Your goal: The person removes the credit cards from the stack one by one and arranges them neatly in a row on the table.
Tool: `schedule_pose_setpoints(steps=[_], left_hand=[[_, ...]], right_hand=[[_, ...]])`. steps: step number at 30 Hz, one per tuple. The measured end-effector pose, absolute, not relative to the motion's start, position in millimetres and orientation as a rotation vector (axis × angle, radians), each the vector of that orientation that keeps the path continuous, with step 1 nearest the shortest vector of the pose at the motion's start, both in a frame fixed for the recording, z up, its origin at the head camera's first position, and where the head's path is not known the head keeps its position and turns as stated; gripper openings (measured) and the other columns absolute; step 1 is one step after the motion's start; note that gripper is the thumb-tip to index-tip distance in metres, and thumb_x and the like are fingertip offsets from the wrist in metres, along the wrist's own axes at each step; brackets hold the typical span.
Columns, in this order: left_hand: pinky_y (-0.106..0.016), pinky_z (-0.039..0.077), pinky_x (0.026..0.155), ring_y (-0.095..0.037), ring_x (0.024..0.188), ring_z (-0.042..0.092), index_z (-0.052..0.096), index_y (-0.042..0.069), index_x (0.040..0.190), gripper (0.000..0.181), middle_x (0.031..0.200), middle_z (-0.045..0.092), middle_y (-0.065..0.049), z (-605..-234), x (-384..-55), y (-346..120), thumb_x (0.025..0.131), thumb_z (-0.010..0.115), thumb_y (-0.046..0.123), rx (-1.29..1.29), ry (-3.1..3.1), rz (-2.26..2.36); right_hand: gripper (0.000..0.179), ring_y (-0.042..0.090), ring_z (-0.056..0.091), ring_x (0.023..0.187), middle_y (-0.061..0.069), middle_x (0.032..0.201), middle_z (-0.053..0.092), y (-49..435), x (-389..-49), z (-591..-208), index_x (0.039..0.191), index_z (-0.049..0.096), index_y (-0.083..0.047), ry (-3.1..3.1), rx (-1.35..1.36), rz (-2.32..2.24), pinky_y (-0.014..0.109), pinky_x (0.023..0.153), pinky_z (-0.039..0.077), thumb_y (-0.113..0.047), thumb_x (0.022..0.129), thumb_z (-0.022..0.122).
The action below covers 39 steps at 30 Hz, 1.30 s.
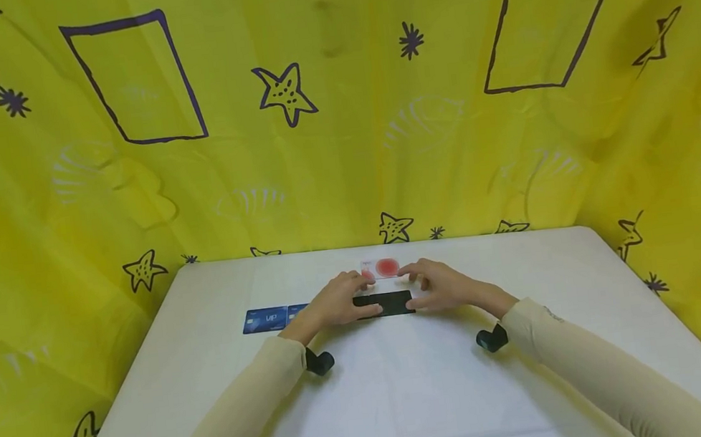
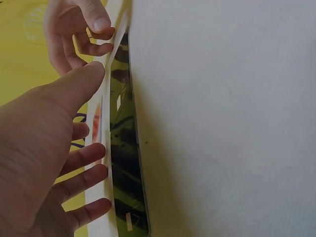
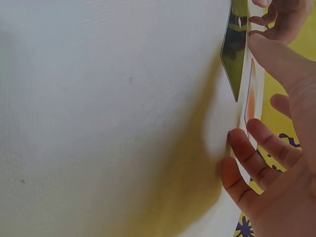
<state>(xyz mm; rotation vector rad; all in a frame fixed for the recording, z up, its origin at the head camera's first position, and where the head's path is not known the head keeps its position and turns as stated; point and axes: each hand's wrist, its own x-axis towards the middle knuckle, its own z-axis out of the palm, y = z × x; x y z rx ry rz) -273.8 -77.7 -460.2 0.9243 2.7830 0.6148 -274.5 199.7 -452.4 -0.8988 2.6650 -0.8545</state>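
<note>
Over the far half of the white table (image 1: pixel 378 403), the person's left hand (image 1: pixel 337 299) and right hand (image 1: pixel 445 283) faced each other, thumbs spread apart from bent, loose fingers. I saw nothing gripped in either; whether the fingertips touched the cards or hovered just above, I could not tell. A red-and-white card (image 1: pixel 387 267) lay flat between the two sets of forward fingers, on the side away from the person, its long axis running from left to right. One hand was at each short end, and neither seemed clearly nearer.

Closer to the person, between the thumbs, was a strip of dark card (image 1: pixel 395 303), lying lengthwise the same way, parallel to the red-and-white one and apart from it. Further left, past the left hand, a blue card (image 1: pixel 265 320) continued that row, with a second blue card (image 1: pixel 296 311) beside it, partly hidden by the wrist. The outer blue one read "VIP"; its smaller print, and the red-and-white card's, was too small for me. Beyond hung a yellow curtain (image 1: pixel 350 154) with starfish drawings.
</note>
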Motion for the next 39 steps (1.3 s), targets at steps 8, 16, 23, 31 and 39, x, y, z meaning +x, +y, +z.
schedule_pose_setpoints(steps=[8, 16, 23, 31, 39], left_hand=[[-0.044, 0.048, 0.103, -0.023, 0.117, 0.057, 0.06, 0.012, 0.142, 0.063, 0.128, 0.064, -0.007, -455.9, -278.7, -78.0, 0.093, 0.071, 0.05, 0.961, 2.776, 0.646], [-0.047, 0.046, 0.106, -0.027, 0.118, 0.057, 0.063, 0.008, 0.139, 0.062, 0.123, 0.067, -0.008, -446.5, -282.3, -77.7, 0.091, 0.075, 0.047, 0.994, 2.823, 0.704], [-0.048, 0.045, 0.106, -0.027, 0.117, 0.056, 0.061, 0.006, 0.14, 0.064, 0.12, 0.067, -0.01, -440.3, -283.4, -79.9, 0.091, 0.075, 0.046, 0.996, 2.831, 0.746], [-0.047, 0.045, 0.107, -0.028, 0.121, 0.055, 0.061, 0.007, 0.142, 0.066, 0.127, 0.066, -0.012, -438.2, -284.9, -82.9, 0.091, 0.075, 0.046, 0.946, 2.844, 0.749], [-0.05, 0.047, 0.105, -0.028, 0.121, 0.055, 0.061, 0.009, 0.142, 0.064, 0.128, 0.064, -0.011, -434.0, -284.7, -85.7, 0.092, 0.075, 0.046, 0.912, 2.856, 0.743]], right_hand=[[0.07, 0.028, 0.062, 0.098, 0.017, 0.124, 0.061, 198.8, -276.8, -446.0, 0.147, 0.053, -0.007, 2.698, -0.919, -0.924, 0.041, 0.086, 0.053, -0.029, 0.087, 0.084], [0.069, 0.035, 0.065, 0.098, 0.024, 0.124, 0.06, 199.3, -279.2, -435.9, 0.144, 0.054, -0.005, 2.738, -0.968, -0.992, 0.051, 0.088, 0.055, -0.026, 0.086, 0.084], [0.07, 0.032, 0.064, 0.098, 0.024, 0.127, 0.06, 198.8, -280.6, -431.4, 0.145, 0.054, -0.004, 2.76, -0.966, -0.985, 0.049, 0.087, 0.055, -0.031, 0.087, 0.084], [0.068, 0.03, 0.064, 0.097, 0.023, 0.126, 0.062, 199.1, -284.1, -432.0, 0.144, 0.055, -0.006, 2.781, -0.971, -0.98, 0.046, 0.086, 0.055, -0.031, 0.087, 0.084], [0.068, 0.036, 0.063, 0.101, 0.023, 0.127, 0.06, 195.5, -286.3, -426.9, 0.145, 0.055, -0.007, 2.78, -0.953, -0.969, 0.049, 0.087, 0.055, -0.031, 0.088, 0.083]])
